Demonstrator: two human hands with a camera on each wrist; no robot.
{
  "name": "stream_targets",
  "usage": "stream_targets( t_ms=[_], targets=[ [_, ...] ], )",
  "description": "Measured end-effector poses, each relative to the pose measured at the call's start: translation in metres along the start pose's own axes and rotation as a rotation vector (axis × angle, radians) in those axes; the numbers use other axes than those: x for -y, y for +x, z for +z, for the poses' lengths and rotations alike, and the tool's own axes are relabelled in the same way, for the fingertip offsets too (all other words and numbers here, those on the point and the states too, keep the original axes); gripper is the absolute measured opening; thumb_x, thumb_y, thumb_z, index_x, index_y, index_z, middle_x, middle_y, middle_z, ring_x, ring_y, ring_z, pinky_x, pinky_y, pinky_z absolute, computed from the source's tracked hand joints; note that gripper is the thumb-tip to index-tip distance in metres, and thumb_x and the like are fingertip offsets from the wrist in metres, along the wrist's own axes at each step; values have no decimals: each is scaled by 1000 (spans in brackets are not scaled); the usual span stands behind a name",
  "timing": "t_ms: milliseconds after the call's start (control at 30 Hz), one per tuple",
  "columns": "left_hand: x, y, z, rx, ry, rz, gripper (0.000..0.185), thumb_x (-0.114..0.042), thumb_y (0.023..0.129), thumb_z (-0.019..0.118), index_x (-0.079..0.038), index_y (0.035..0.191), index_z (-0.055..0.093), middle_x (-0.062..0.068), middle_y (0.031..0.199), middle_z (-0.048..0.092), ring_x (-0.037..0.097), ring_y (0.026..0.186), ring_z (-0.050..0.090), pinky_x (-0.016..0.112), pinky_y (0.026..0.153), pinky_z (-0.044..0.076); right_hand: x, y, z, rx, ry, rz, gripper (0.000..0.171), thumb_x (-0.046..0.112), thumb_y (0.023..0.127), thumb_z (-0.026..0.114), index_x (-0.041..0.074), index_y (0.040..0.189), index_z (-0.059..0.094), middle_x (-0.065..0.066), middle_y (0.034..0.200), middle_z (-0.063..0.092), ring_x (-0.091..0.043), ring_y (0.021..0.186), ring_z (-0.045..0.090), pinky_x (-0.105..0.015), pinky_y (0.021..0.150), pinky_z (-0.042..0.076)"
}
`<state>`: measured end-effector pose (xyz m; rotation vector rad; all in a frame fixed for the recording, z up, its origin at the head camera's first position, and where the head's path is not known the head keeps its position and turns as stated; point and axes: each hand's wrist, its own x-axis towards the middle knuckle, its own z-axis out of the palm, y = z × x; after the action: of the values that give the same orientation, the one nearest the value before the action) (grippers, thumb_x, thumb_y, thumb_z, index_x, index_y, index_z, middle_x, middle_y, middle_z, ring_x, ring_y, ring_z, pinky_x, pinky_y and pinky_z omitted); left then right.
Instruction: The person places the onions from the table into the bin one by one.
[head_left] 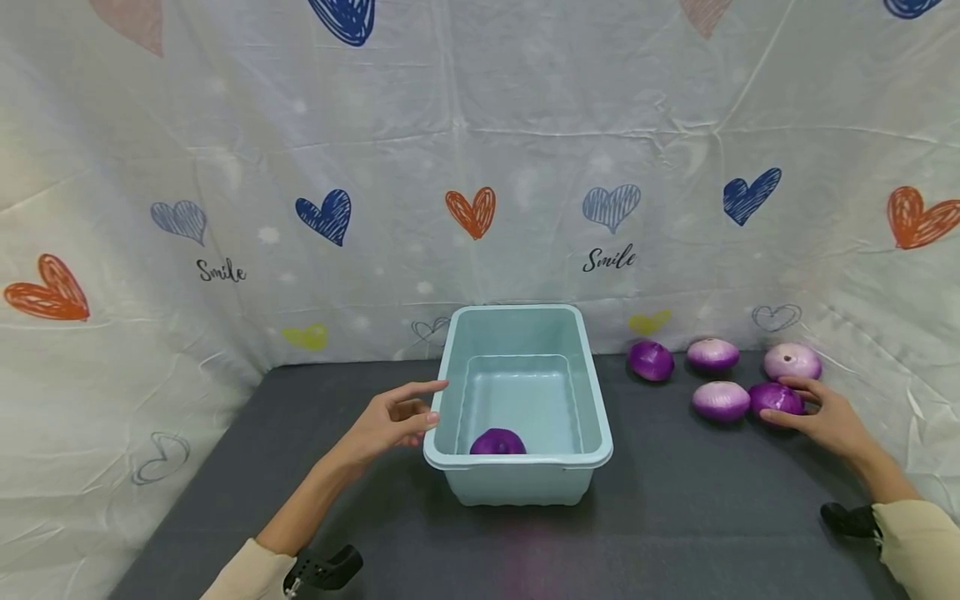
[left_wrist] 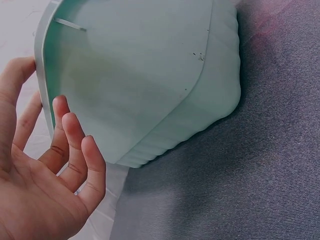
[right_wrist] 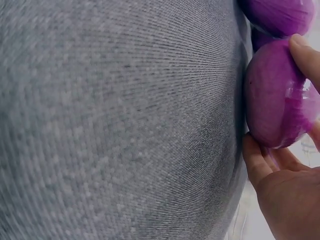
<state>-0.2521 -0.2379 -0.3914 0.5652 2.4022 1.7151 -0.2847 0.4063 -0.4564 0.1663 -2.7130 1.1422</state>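
Observation:
A pale blue plastic tub (head_left: 517, 487) stands mid-table with one purple onion (head_left: 498, 442) inside near its front wall. At the tub's left rim is my left hand (head_left: 397, 421), thumb and index fingertips against the edge, the other fingers loosely bent outside the wall. My right hand (head_left: 828, 421) holds a dark purple onion (head_left: 776, 398) on the table, thumb on one side and fingers on the other. In the right wrist view the gripped onion (right_wrist: 272, 95) lies close to another purple onion (right_wrist: 282, 15).
Around the held onion lie a pale onion (head_left: 721, 402), another at the back right (head_left: 792, 361), one behind (head_left: 712, 355) and a dark one (head_left: 651, 361). A dark grey cloth (head_left: 660, 517) covers the table. A heart-printed sheet (head_left: 525, 150) hangs behind.

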Motion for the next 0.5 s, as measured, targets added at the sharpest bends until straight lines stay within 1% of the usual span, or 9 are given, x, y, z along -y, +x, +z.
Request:
stream_targets(
  t_ms=[100,200,300,367,433,500],
  targets=[
    [0,1,0,-4,6,2,53,-19,98,72,-11,148,55,16,106,67,30,87,62,46,77,55,1,-1,0,10,8,1,71,27,91,80,-11,141,47,-41,134,48,-48,116,50,-14,70,41],
    [0,1,0,-12,7,-7,52,-20,97,73,-13,147,57,15,105,67,27,87,63,49,78,54,2,-2,-1,28,27,13,72,27,92,78,-11,143,45,-41,137,45,-53,120,47,-13,70,40],
    [0,1,0,-17,8,-18,51,-22,97,73,-16,145,59,15,104,66,28,83,62,50,79,54,1,-5,-2,37,38,29,73,28,94,77,-11,145,43,-42,140,42,-56,121,45,-12,69,40],
    [0,1,0,-17,7,-15,51,-22,97,73,-16,145,59,16,102,65,28,82,62,50,79,54,0,-6,-3,27,44,36,73,27,94,76,-12,145,42,-41,139,42,-55,120,46,-12,69,41],
    [0,1,0,-17,7,-13,51,-22,97,73,-16,145,59,16,101,64,30,81,61,46,77,54,1,-8,-5,22,49,46,73,28,95,75,-12,146,41,-42,139,42,-56,120,46,-12,68,41],
    [-1,1,0,-16,4,-6,51,-21,97,73,-15,145,59,17,99,63,36,81,60,44,75,55,3,-9,-6,21,59,55,74,28,96,74,-13,146,39,-42,140,41,-57,121,45,-11,68,40]
  ],
)
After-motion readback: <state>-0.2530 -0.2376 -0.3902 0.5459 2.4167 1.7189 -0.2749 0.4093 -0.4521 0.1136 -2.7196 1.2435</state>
